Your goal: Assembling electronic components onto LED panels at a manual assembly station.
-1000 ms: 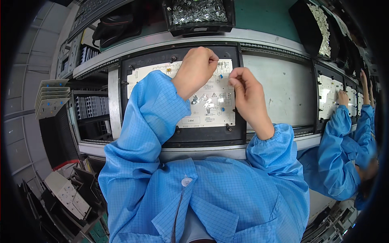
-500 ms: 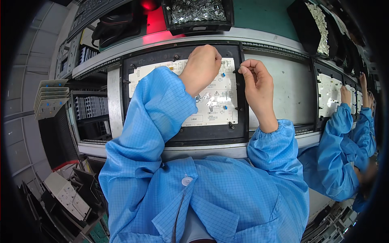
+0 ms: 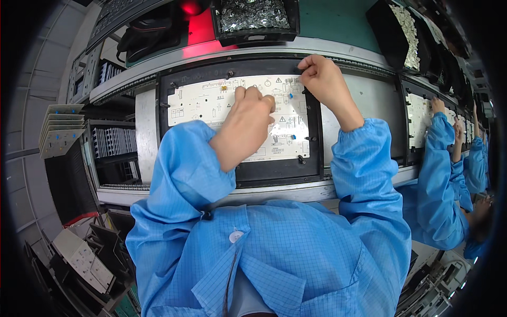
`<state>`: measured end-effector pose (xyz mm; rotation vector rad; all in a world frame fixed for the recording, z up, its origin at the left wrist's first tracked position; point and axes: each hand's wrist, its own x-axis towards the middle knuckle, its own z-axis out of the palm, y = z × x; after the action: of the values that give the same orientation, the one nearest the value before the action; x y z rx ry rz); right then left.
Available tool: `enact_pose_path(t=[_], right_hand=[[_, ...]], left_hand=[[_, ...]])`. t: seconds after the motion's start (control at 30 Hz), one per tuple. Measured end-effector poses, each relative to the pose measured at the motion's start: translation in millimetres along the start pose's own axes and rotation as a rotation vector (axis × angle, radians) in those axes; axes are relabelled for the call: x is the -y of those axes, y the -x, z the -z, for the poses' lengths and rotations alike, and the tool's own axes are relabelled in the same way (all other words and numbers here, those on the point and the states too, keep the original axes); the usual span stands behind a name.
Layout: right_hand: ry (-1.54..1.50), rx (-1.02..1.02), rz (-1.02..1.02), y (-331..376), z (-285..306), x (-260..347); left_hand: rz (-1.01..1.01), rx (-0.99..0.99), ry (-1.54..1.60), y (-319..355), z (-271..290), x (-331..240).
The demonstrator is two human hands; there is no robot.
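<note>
A white circuit board (image 3: 195, 100) with printed outlines lies in a black frame (image 3: 314, 158). It carries small blue components (image 3: 293, 137) toward its right side and a yellow component (image 3: 224, 88) near its top edge. Over the middle of the board is my left hand (image 3: 245, 124), palm down, its fingers curled toward the surface; whatever is under the fingertips stays hidden. My right hand (image 3: 328, 82) hovers at the upper right corner of the frame, thumb and fingers pinched together. Anything between those fingertips is too small to make out.
Beyond the rail stands a black bin (image 3: 256, 24) of small metal parts. Another black bin (image 3: 404, 37) holds pale parts at the far right. Stacked boards (image 3: 62, 131) sit at the left. Co-workers' blue sleeves (image 3: 438, 195) and more framed boards (image 3: 417, 119) line the right.
My left hand has drawn back toward me and a little left, from the upper part of the board to its middle. My right hand has risen to the frame's upper right corner.
</note>
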<state>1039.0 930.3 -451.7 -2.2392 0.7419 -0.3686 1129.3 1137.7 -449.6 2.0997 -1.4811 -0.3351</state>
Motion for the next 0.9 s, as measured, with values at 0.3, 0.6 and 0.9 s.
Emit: enact_pose_path(t=[0.3, 0.6, 0.9], right_hand=[[0.118, 0.070, -0.170, -18.6, 3.1, 7.7], [0.368, -0.005, -0.070, -5.3, -10.1, 24.7], [0.072, 0.270, 0.295, 77.3, -15.8, 33.2]], left_hand=[[0.020, 0.032, 0.049, 4.6, -7.1, 4.4], [0.093, 0.025, 0.351, 5.8, 7.9, 5.9], [0.308, -0.008, 0.619, 24.0, 36.2, 28.6]])
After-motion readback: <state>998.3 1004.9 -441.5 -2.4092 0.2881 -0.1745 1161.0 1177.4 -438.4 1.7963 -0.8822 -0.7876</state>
